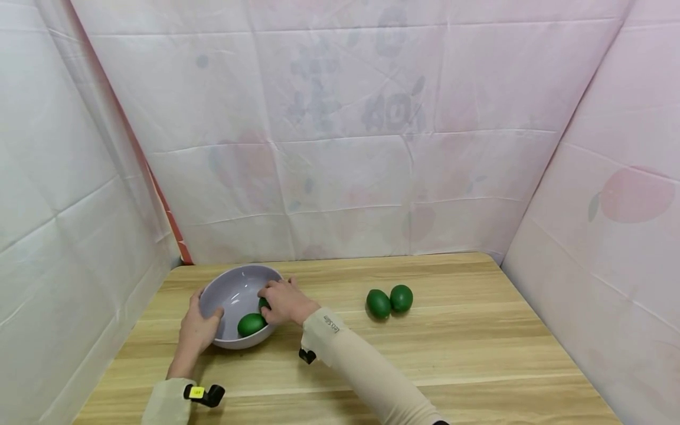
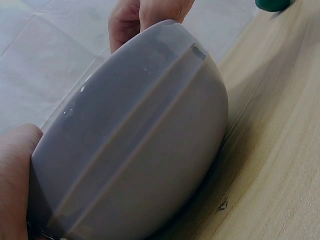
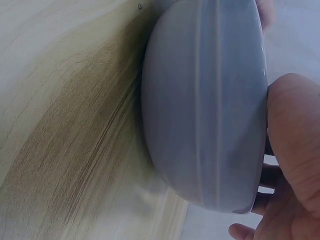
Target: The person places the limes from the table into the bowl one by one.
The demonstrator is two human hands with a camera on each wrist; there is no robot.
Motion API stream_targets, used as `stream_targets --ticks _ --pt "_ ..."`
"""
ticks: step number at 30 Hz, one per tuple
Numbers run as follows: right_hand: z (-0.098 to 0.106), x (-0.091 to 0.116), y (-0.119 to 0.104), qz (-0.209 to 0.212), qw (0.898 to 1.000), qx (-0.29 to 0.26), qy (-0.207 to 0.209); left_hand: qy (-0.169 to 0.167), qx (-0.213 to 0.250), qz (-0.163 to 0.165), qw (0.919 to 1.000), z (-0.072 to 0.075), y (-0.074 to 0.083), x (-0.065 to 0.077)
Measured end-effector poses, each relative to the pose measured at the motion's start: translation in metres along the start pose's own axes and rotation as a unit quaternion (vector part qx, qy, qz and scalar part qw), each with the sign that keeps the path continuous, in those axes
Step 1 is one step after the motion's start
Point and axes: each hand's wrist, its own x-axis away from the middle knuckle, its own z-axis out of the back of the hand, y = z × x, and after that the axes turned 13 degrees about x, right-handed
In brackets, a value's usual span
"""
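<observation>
A grey-purple bowl (image 1: 234, 298) stands at the left of the table. My left hand (image 1: 196, 332) grips its left rim, the thumb over the inner side. Inside the bowl lies a green lime (image 1: 251, 324). My right hand (image 1: 289, 302) reaches over the right rim and holds a second lime (image 1: 263, 303), mostly covered by the fingers. From both wrists the outer wall of the bowl (image 2: 135, 135) fills much of the picture. In the right wrist view the right hand (image 3: 295, 150) is at the rim, and the lime is hidden.
Two more limes, a left one (image 1: 378, 304) and a right one (image 1: 401, 298), lie side by side right of the bowl on the wooden table (image 1: 451, 360). Whitish printed cloth (image 1: 345, 177) hangs behind the table and along both sides.
</observation>
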Motion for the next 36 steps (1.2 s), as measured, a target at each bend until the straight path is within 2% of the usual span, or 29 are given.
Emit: stream_targets --ticks 12,22,36 --pt "0.0042 0.0031 -0.0004 -0.004 1.000 -0.003 0.004 -0.005 0.001 0.000 1.0000 0.0011 0.0036 0.0008" --pt "0.0039 0.0027 -0.0005 -0.005 1.000 0.003 0.013 -0.004 0.000 -0.001 1.0000 0.0005 0.0002 0.0005" --pt "0.0085 0.0013 -0.0007 -0.006 0.998 -0.042 0.039 -0.004 0.005 0.005 1.0000 -0.0001 0.0009 0.0015"
